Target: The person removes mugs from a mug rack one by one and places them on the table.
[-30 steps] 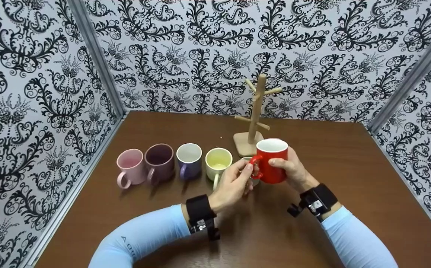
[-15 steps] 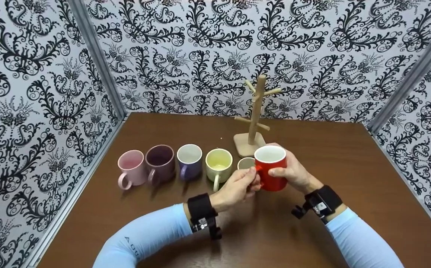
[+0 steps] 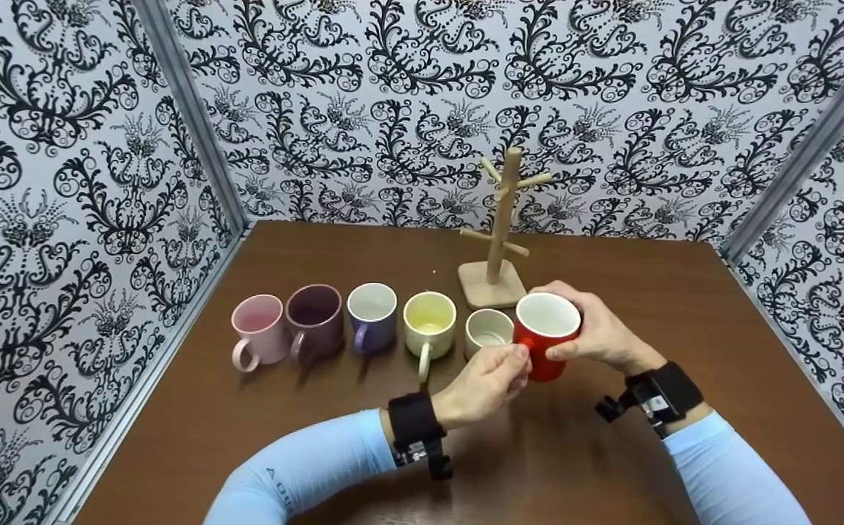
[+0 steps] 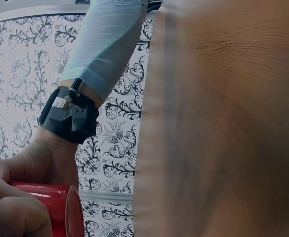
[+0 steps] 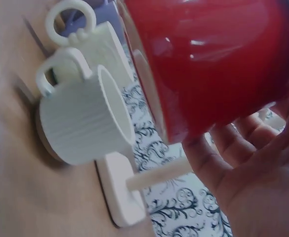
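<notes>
A red mug (image 3: pixel 541 359) with a white inside is held upright between both hands, at the right end of a row of mugs. My right hand (image 3: pixel 600 332) grips its body from the right, thumb on the near side and fingers behind. My left hand (image 3: pixel 484 383) pinches the handle, which its fingers mostly hide. In the right wrist view the mug's glossy red side (image 5: pixel 213 59) fills the top, with the right fingers curved against it. Close to its left stands a cream ribbed mug (image 5: pixel 82 118), whose front the left hand partly covers in the head view.
A bare wooden mug tree (image 3: pixel 501 226) stands behind the red mug. To the left run a yellow-green mug (image 3: pixel 426 343), a violet mug (image 3: pixel 373 328), a plum mug (image 3: pixel 318 332) and a pink mug (image 3: pixel 265 339). Patterned walls (image 3: pixel 422 109) enclose the brown table (image 3: pixel 684 328).
Both hands have carried the red mug lower, toward me, and then a little right, uncovering more of the cream mug. The handle has turned partly out of sight behind the left fingers.
</notes>
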A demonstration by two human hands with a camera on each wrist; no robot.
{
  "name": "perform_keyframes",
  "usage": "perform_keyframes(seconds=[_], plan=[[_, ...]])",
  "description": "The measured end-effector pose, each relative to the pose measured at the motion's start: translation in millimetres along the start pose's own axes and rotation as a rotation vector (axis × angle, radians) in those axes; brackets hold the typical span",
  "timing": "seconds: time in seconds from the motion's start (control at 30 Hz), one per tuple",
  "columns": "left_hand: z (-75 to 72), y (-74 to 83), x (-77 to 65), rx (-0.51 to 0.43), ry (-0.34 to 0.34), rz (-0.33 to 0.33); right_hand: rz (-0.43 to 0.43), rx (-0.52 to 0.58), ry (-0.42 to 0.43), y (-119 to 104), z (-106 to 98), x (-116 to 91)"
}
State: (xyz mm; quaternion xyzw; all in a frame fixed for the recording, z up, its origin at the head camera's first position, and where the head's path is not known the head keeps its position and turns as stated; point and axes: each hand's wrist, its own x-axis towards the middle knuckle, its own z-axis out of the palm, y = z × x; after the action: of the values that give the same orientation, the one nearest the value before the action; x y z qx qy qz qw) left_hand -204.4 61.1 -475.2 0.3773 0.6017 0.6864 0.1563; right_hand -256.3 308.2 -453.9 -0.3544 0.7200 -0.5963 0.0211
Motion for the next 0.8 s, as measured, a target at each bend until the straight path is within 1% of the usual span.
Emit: perform_keyframes(seconds=[0.07,0.13,0.3,0.43,0.53,0.63,0.8], plan=[[4.2,-2.6,3.0,0.052,0.030,0.016,-0.005,-0.037,0.004,-1,-5,-1],[9.3,-6.4,6.0,0.111,0.065,0.023,0.015,-0.051,0.004,-1,-9,-3],[24.8,-18.1,13.2,0.243,0.174,0.034,0.106,-0.032,0.009,0,-19,-9],[35.2,-24.9,19.6,0.310,0.258,0.028,0.140,-0.009,0.038,5,-25,-13],[40.2,-29.1,24.4,0.321,0.281,-0.001,0.151,0.005,0.053,9,-29,-15],[43.0,-33.8,28.0,0.317,0.284,-0.038,0.152,0.007,0.061,14,-31,-17],[45.1,-40.8,32.7,0.320,0.288,-0.077,0.135,0.008,0.064,23,-33,-18]])
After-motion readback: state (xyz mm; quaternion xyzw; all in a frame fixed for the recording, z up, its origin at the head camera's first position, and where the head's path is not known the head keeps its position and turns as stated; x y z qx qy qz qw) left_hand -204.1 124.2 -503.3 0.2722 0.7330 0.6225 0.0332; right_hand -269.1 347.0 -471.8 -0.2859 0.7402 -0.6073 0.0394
